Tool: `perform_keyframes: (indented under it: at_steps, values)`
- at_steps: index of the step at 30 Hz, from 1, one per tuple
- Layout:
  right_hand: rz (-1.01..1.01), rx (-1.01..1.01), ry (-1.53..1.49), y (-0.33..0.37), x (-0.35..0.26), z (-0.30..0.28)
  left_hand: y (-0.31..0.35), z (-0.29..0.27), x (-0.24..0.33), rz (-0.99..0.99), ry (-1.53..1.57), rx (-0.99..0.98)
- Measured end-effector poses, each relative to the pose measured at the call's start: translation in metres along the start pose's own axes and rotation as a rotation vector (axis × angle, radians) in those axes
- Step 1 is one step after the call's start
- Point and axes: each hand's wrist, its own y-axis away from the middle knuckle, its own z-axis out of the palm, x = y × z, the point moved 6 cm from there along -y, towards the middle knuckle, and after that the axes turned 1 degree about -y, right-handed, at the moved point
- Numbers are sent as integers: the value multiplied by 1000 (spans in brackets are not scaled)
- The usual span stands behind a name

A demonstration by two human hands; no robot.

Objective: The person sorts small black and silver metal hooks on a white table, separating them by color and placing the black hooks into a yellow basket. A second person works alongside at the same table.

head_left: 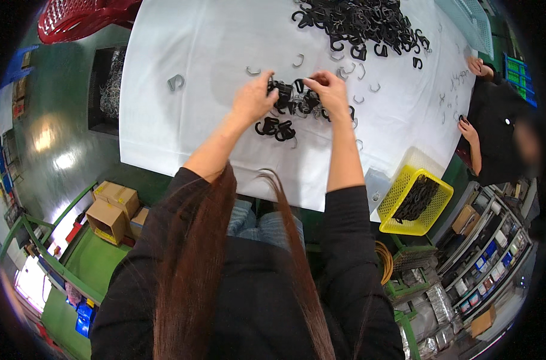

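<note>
My left hand (pixel 253 99) is closed on small black plastic clips (pixel 279 94), its thumb and fingers bent around their left side. Opposite it, my right hand (pixel 328 93) pinches one black loop-shaped clip (pixel 299 86) between thumb and fingertips. Under both hands lies a small cluster of black clips (pixel 310 102), partly hidden by the fingers. Closer to me, a few more black clips (pixel 276 128) rest on the white tabletop (pixel 183 132). Bent metal wire pieces (pixel 298 60) are scattered around the hands.
A big heap of black clips (pixel 363 24) covers the table's far side. At the right, a yellow basket (pixel 447 198) holds dark pieces; beyond it a co-worker's hand (pixel 469 132) touches a small dark piece. A red basket (pixel 75 24) stands far left, cardboard boxes (pixel 108 219) lower left.
</note>
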Motion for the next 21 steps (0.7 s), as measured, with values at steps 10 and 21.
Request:
perform_keyframes:
  at_steps: [10,21]
  values:
    - [199,-242,-724,23,10,22,15,-54,-46,-338,856,-233]
    - [120,248,712,-1,-44,53,38,-74,-79,-432,1045,-205]
